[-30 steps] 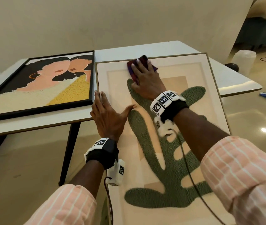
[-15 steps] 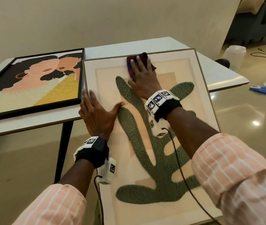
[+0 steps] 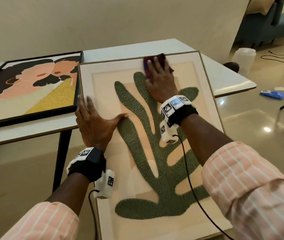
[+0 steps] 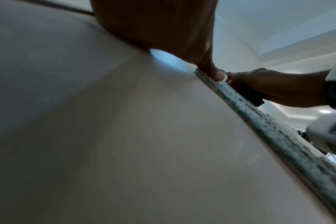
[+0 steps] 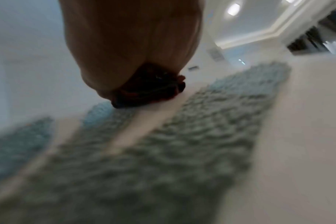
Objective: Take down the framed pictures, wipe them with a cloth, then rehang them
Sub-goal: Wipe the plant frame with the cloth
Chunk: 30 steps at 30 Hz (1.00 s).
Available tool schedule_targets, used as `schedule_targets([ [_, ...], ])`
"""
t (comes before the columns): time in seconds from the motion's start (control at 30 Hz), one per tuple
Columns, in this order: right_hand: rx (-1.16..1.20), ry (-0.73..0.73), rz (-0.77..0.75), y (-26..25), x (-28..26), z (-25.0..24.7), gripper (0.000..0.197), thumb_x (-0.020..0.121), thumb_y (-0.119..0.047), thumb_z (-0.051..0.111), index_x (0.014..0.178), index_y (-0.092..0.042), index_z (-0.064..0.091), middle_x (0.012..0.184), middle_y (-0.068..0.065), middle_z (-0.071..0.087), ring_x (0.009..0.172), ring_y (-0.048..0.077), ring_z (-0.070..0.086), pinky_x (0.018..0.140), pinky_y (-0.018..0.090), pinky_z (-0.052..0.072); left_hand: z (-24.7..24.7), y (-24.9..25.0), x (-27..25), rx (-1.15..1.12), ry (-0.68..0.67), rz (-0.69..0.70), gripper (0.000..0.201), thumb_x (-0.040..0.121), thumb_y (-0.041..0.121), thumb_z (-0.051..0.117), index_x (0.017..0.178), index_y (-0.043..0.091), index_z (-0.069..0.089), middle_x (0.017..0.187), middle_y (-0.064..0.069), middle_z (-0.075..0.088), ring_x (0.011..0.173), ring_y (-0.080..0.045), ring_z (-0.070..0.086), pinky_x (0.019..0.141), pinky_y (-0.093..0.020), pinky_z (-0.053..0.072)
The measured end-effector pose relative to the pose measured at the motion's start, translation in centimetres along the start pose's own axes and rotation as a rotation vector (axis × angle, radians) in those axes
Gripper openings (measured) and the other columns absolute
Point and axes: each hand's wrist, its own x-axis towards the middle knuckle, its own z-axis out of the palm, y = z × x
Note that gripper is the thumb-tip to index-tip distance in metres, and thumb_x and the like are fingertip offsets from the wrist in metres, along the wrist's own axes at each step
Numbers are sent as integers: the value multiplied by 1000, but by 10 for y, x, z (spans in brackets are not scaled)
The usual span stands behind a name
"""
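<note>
A large framed picture (image 3: pixel 198 104) with a green plant shape lies tilted, its far end on the white table (image 3: pixel 224 78) and its near end overhanging toward me. My right hand (image 3: pixel 160 78) presses a dark red cloth (image 3: pixel 146 66) flat on the glass near the top edge; the cloth (image 5: pixel 150 91) shows under the palm in the right wrist view. My left hand (image 3: pixel 94 122) lies flat with spread fingers on the picture's left border, thumb (image 4: pixel 217 72) at the green shape. A second picture (image 3: pixel 28 87) in a black frame lies on the table at left.
A white plastic jar (image 3: pixel 244 59) and a dark round object (image 3: pixel 231 66) sit on the floor past the table's right end. A blue packet (image 3: pixel 272 94) and a black cable (image 3: pixel 283 61) lie on the shiny floor. A blue sofa (image 3: pixel 276 26) stands at the far right.
My right hand has slid the cloth to the right along the top of the picture. The left hand keeps pressing on the left border.
</note>
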Motion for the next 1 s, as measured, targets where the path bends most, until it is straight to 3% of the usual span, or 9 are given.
schedule_targets([
  [0.07, -34, -34, -114, 14, 1, -4, 68, 94, -43, 45, 155, -28, 18, 164, -4, 9, 151, 28, -1, 119, 54, 14, 1, 0, 0, 5, 10, 1, 130, 58, 92, 53, 147, 1, 32, 156, -17, 26, 138, -35, 32, 110, -47, 31],
  [0.2, 16, 52, 233, 36, 7, -12, 73, 92, -43, 46, 156, -24, 16, 164, -1, 8, 150, 32, -2, 118, 54, 9, 0, -1, -1, 8, 20, 2, 132, 58, 93, 51, 147, -2, 31, 155, -19, 27, 137, -36, 32, 111, -46, 30],
  [0.33, -58, -44, -18, 60, 7, -20, 72, 92, -41, 49, 156, -26, 18, 164, -2, 10, 150, 31, 0, 118, 55, 14, 2, 0, -2, 11, 29, 10, 131, 59, 92, 53, 147, -3, 31, 156, -19, 27, 138, -36, 32, 112, -46, 29],
  [0.47, -30, 47, 347, 80, 12, -35, 72, 93, -40, 46, 156, -21, 17, 164, 3, 11, 149, 35, 4, 118, 55, 12, 1, 0, -1, 3, 26, -1, 132, 58, 92, 52, 147, -2, 30, 156, -18, 26, 138, -36, 31, 112, -47, 30],
  [0.53, -41, 30, 423, 63, 7, -33, 73, 94, -38, 44, 156, -17, 13, 164, 6, 8, 148, 41, 1, 117, 56, 11, 1, 0, -1, -3, 26, -6, 132, 58, 93, 52, 147, -2, 30, 156, -18, 26, 138, -35, 31, 112, -46, 30],
  [0.7, -50, 16, 215, 38, -29, -13, 74, 93, -36, 49, 156, -19, 16, 164, 5, 11, 149, 39, 3, 117, 56, 18, 0, -1, -1, -32, 26, -7, 132, 57, 92, 53, 148, -2, 30, 157, -17, 26, 139, -35, 30, 113, -46, 30],
  [0.8, 23, 41, 343, 19, -36, -15, 68, 94, -35, 47, 155, -21, 21, 163, 2, 14, 149, 36, 7, 116, 56, 19, 0, -2, -1, -62, 28, -18, 131, 57, 92, 53, 147, -2, 32, 156, -16, 27, 139, -35, 31, 112, -45, 30],
  [0.93, -9, -48, -23, -16, -52, 0, 67, 94, -33, 47, 155, -21, 22, 163, 1, 15, 149, 35, 7, 115, 60, 19, -2, -4, -1, -90, 19, -23, 128, 58, 89, 57, 147, -1, 33, 157, -15, 27, 138, -34, 31, 113, -44, 31],
  [1.0, 65, 5, 138, -20, -57, 2, 67, 95, -34, 46, 156, -20, 20, 163, 0, 15, 150, 34, 5, 116, 59, 14, -1, -6, 0, -101, 21, -11, 126, 60, 86, 61, 146, -1, 33, 156, -16, 28, 139, -34, 31, 113, -43, 31],
])
